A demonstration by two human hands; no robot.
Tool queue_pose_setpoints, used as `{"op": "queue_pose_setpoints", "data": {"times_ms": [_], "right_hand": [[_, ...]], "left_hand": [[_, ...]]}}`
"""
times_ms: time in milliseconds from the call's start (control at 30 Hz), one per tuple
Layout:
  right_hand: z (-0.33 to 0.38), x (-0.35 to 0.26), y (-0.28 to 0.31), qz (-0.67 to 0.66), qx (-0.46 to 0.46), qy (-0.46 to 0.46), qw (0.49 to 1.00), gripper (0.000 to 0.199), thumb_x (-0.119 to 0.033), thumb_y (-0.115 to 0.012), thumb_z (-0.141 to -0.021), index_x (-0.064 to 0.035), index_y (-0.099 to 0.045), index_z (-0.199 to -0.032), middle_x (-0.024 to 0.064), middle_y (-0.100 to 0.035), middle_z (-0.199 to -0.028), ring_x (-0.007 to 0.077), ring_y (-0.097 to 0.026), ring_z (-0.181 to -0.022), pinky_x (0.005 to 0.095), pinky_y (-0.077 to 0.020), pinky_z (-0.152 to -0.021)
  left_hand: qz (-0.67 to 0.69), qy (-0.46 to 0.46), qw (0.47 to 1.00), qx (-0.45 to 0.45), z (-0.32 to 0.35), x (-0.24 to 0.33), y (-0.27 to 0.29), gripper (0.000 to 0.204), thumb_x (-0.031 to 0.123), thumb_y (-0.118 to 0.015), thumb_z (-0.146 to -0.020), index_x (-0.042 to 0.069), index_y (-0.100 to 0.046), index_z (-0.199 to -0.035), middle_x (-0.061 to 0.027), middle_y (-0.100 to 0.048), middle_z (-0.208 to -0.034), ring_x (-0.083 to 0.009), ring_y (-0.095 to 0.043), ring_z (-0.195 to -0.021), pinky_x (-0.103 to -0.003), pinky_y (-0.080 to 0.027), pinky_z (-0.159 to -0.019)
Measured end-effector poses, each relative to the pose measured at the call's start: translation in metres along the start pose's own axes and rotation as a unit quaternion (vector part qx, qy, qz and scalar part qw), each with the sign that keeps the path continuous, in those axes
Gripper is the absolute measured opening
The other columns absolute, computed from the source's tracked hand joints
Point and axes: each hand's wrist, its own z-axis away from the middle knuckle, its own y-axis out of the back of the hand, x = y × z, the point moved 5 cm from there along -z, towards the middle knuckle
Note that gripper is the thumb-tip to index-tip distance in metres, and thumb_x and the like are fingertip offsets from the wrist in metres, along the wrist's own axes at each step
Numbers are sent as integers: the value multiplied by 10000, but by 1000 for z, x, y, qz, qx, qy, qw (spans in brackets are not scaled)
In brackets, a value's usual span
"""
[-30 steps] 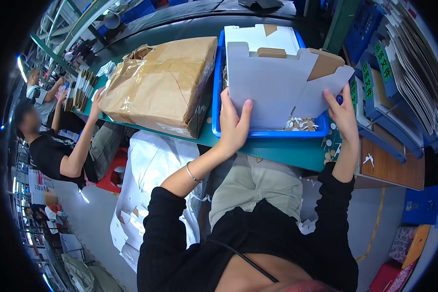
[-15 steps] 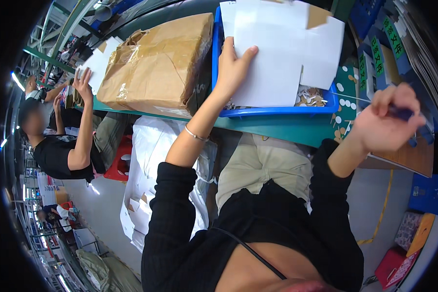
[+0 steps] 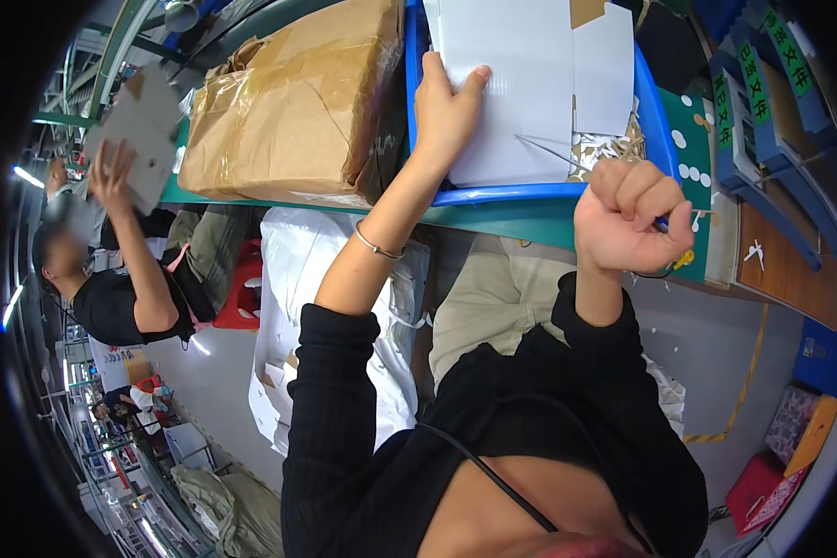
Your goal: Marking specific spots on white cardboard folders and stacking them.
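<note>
Flat white cardboard sheets [image 3: 516, 93] lie in a stack over a blue plastic tray [image 3: 530, 192]. My left hand [image 3: 448, 116] grips the stack at its left edge, thumb on top; its other fingertips are partly hidden. Closed in a fist, my right hand [image 3: 631, 216] holds a thin metal pick [image 3: 547, 150] whose dark blue handle is mostly hidden in the palm. The pick's tip points left, over the face of the top sheet; I cannot tell whether it touches. Small cardboard scraps [image 3: 628, 141] show in the tray beside the sheets.
A large brown paper-wrapped parcel [image 3: 293, 102] stands left of the tray on the green table [image 3: 493, 219]. Blue file holders [image 3: 763, 121] stand at the right. A white sack [image 3: 293, 251] hangs below the table. Another person [image 3: 126, 298] handles a white sheet at the left.
My right hand has swung left from beside the tray, bringing the pick over the sheets. My left hand stays on the stack. The other person has lifted a sheet.
</note>
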Motion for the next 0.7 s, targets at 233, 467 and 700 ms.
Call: {"op": "queue_pose_setpoints", "data": {"times_ms": [233,467,700], "right_hand": [[18,18,-15,139,-69,-12,988,350,-230,-346,-826,-122,-305,-496,13,-292,-466,111,-167,-421,264,-156,-428],[19,37,-17,223,-61,-7,973,323,-197,-350,-810,-98,-294,-508,23,-289,-476,130,-196,-454,282,-180,-447],[9,-101,-47,213,-63,265,938,429,-436,-281,-860,-168,-341,-531,-41,-279,-459,85,-224,-378,269,-212,-388]], "left_hand": [[-28,-15,999,10,3,2,7,316,193,-565,-796,-34,-378,-912,-192,-538,-727,-262,-520,-565,-361,-453,-566],[8,-69,997,27,4,18,-2,312,181,-569,-791,-34,-373,-905,-179,-536,-681,-241,-513,-541,-334,-448,-543],[-18,-59,998,24,4,20,5,308,188,-566,-805,-35,-393,-928,-171,-548,-714,-204,-516,-540,-297,-453,-528]]}}
